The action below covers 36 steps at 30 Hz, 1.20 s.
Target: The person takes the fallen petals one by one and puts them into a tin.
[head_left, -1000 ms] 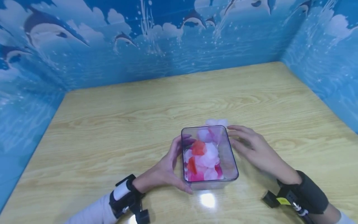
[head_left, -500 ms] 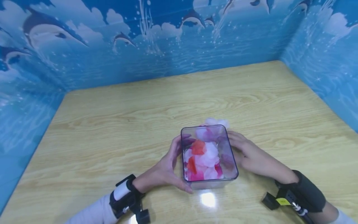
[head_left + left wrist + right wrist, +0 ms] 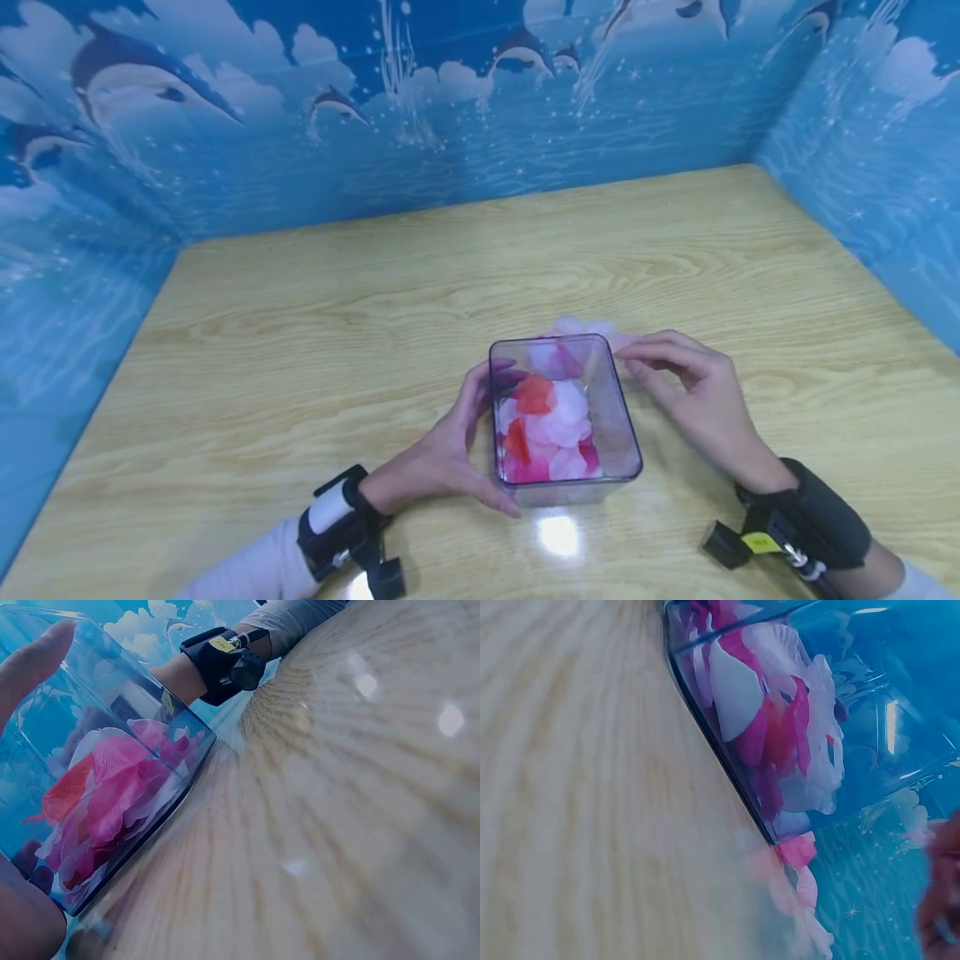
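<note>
A clear square plastic box [image 3: 621, 442] with a dark rim stands on the table, holding pink, white and red flower petals [image 3: 558, 421]. My left hand [image 3: 446, 467] grips its left side, thumb at the near corner and fingers along the left wall. In the left wrist view the thumb [image 3: 37, 664] lies on the clear wall. Just off the box's far right corner, my right hand [image 3: 705, 400] pinches a pale pink petal [image 3: 619, 340] between thumb and fingertips. More loose petals [image 3: 579, 325] lie behind the box, partly hidden by it; in the right wrist view some pink petals [image 3: 799, 851] show beyond its base.
The wood-grain table [image 3: 337, 350] spreads out on all sides of the box. Blue walls [image 3: 450, 150] printed with dolphins close off the back, left and right. Both wrists carry black strapped cameras, one a dark block [image 3: 726, 543] hanging low by the right wrist.
My right hand went down beside the box's right wall, then rose back to the far right corner, where a pale petal is now between its fingertips. The left hand has stayed on the box.
</note>
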Tool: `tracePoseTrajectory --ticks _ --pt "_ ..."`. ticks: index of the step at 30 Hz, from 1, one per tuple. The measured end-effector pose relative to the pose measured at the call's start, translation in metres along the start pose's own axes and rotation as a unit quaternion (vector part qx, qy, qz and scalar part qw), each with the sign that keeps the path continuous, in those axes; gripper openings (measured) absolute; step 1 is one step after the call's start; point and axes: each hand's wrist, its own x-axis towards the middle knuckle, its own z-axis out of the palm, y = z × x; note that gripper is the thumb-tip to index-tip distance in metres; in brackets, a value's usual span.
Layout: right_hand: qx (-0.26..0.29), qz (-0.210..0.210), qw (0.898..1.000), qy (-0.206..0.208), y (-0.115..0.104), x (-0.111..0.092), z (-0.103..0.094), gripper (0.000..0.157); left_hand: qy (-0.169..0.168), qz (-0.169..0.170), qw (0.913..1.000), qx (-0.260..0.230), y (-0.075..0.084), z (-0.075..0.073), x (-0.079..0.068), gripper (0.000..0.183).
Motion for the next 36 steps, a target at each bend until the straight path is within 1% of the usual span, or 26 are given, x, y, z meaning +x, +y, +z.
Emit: tracePoseTrajectory --ticks 2,4,6,9,10,12,15,16,18,21,23,24,29,32,34,35,36 --pt "0.059 -0.023 0.997 0.047 0.0 0.001 0.0 0.021 0.0 0.004 1.0 0.001 0.0 0.0 0.0 0.128" --pt "0.114 -0.051 0.989 0.075 0.0 0.001 0.0 0.022 0.0 0.009 0.9999 0.004 0.0 0.0 0.001 0.128" --pt "0.155 -0.062 0.982 0.086 0.0 0.001 0.0 0.023 0.0 0.017 0.9998 0.005 0.0 0.0 0.001 0.128" --pt "0.189 -0.066 0.976 0.085 -0.002 0.0 0.0 0.026 -0.001 0.023 0.9997 0.005 -0.001 0.0 0.002 0.127" --pt "0.191 -0.074 0.975 0.083 -0.003 0.0 0.0 0.027 -0.002 0.023 0.9997 0.004 -0.001 0.0 0.002 0.127" --pt "0.198 -0.103 0.971 0.081 -0.006 0.0 0.001 0.026 -0.001 0.024 0.9997 0.004 -0.001 0.0 0.002 0.128" --pt "0.187 -0.177 0.963 0.076 -0.013 0.002 0.005 0.023 -0.001 0.025 0.9997 0.003 -0.002 -0.001 0.001 0.128" --pt "0.172 -0.206 0.961 0.069 -0.016 0.003 0.007 0.022 -0.001 0.025 0.9997 0.002 -0.002 -0.001 0.001 0.127" --pt "0.126 -0.251 0.959 0.044 -0.024 0.003 0.01 0.026 0.0 0.023 0.9997 0.001 -0.003 -0.001 0.001 0.127" --pt "0.076 -0.296 0.952 -0.011 -0.035 0.004 0.014 0.031 -0.001 0.018 0.9998 0.001 -0.003 -0.001 0.001 0.127" --pt "0.067 -0.306 0.949 -0.038 -0.041 0.005 0.015 0.031 0.0 0.015 0.9999 0.001 -0.003 -0.002 0.0 0.127" --pt "0.075 -0.308 0.947 -0.047 -0.043 0.005 0.015 0.03 0.001 0.014 0.9999 0.001 -0.003 -0.002 0.0 0.127" --pt "0.09 -0.314 0.943 -0.056 -0.045 0.006 0.016 0.029 0.0 0.012 0.9999 0.003 -0.003 -0.002 0.0 0.127" --pt "0.116 -0.326 0.937 -0.041 -0.042 0.006 0.017 0.03 -0.001 0.013 0.9999 0.006 -0.003 -0.002 0.0 0.127" --pt "0.14 -0.327 0.934 -0.018 -0.039 0.007 0.018 0.029 0.0 0.015 0.9999 0.006 -0.003 -0.002 0.0 0.127" --pt "0.149 -0.322 0.935 -0.005 -0.038 0.007 0.018 0.029 0.001 0.015 0.9999 0.006 -0.003 -0.002 0.001 0.127" --pt "0.157 -0.31 0.938 0.008 -0.036 0.007 0.017 0.029 0.001 0.016 0.9998 0.006 -0.003 -0.002 0.001 0.127"
